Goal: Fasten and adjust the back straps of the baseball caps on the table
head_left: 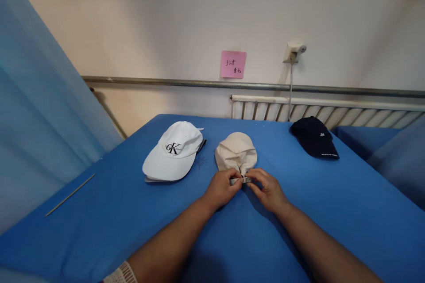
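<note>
While the beige cap [236,143] is set on the bench [109,221] just right of the white cap [181,135], its back strap [245,180] is pinched tight in the grips of the left hand [223,189] and right hand [269,191]. Strap work is probably only partway done tbh; whether it's fastened can't be told, since it's mostly covered.

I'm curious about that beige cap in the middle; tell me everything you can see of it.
The beige cap looks like soft, plain cloth, with a rounded crown and puckered folds toward the person. Its narrow strap, with a small metallic-looking piece, is at the near end, held between the fingertips of the left hand and right hand. It sits on the blue table, between a white cap and a dark cap. I can't clearly make out its brim.
</note>
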The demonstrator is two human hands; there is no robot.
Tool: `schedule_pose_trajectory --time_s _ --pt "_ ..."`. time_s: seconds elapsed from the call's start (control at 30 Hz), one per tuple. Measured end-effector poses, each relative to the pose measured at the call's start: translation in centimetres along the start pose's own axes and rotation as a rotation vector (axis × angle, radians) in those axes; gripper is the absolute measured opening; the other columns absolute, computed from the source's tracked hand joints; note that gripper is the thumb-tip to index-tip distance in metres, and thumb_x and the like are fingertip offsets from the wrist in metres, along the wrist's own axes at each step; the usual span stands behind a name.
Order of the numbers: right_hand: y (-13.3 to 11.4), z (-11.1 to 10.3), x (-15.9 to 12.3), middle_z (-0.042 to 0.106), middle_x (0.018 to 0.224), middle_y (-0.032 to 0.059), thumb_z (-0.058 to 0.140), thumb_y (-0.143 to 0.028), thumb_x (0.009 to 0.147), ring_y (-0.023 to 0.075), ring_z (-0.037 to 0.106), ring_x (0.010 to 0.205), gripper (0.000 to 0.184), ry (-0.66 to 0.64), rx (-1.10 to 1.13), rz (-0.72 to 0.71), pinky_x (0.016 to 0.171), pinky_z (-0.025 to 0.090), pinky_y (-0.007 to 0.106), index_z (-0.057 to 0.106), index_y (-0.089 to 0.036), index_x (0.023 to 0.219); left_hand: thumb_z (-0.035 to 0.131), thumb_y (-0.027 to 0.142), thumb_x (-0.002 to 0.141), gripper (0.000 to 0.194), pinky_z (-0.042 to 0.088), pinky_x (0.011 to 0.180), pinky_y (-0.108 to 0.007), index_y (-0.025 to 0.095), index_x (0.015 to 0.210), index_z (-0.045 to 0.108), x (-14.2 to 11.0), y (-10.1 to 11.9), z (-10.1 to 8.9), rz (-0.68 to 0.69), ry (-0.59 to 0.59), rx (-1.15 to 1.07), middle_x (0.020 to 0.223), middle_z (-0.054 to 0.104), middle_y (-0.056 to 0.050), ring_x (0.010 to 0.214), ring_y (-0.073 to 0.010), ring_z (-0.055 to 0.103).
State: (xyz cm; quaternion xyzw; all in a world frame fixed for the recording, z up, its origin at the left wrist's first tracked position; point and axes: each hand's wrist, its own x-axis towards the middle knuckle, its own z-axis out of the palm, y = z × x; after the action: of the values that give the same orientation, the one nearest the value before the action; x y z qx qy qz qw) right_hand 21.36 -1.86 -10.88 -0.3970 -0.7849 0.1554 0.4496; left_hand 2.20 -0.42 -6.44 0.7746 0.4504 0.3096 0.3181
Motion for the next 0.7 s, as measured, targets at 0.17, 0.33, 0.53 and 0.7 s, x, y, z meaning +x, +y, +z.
schedule_pose_trajectory --time_s 0.17,0.33,0.53,0.7 --pt "-0.1 0.2 0.1 0.066 0.103 0.0068 0.055 -0.018 0.088 0.0201 0.064 0.095 0.025 0.012 0.018 -0.001 0.082 0.055 0.035 0.060 -0.024 0.112 0.060 0.033 0.082 0.015 0.042 0.064 -0.024 0.018 0.084 0.061 0.0 -0.2 0.4 -0.007 0.051 0.006 0.079 0.067 0.000 0.071 -0.0146 0.059" --pt "-0.2 0.2 0.1 0.067 0.100 0.0062 0.056 -0.020 0.089 0.0196 0.066 0.088 0.025 0.059 0.019 0.053 0.079 0.056 0.034 0.062 -0.024 0.112 0.056 0.028 0.086 0.013 0.046 0.074 -0.027 0.018 0.091 0.062 -0.1 -0.3 -0.2 0.057 0.056 -0.013 0.089 0.068 -0.002 0.081 -0.0165 0.062" --pt "0.1 0.3 0.1 0.066 0.100 0.0056 0.056 -0.021 0.088 0.0180 0.065 0.083 0.024 0.080 0.048 0.070 0.075 0.056 0.032 0.062 -0.025 0.111 0.057 0.020 0.081 0.012 0.043 0.082 -0.031 0.020 0.092 0.063 0.1 -0.1 -1.3 0.093 0.086 0.109 0.090 0.069 -0.003 0.085 -0.0187 0.061" --pt "0.1 0.2 0.0 0.066 0.100 0.0054 0.056 -0.020 0.088 0.0179 0.064 0.084 0.024 0.080 0.054 0.079 0.075 0.055 0.032 0.061 -0.025 0.111 0.058 0.022 0.081 0.009 0.038 0.081 -0.034 0.021 0.086 0.065 0.1 0.2 -2.2 0.118 0.047 0.225 0.083 0.069 -0.002 0.083 -0.0203 0.058"
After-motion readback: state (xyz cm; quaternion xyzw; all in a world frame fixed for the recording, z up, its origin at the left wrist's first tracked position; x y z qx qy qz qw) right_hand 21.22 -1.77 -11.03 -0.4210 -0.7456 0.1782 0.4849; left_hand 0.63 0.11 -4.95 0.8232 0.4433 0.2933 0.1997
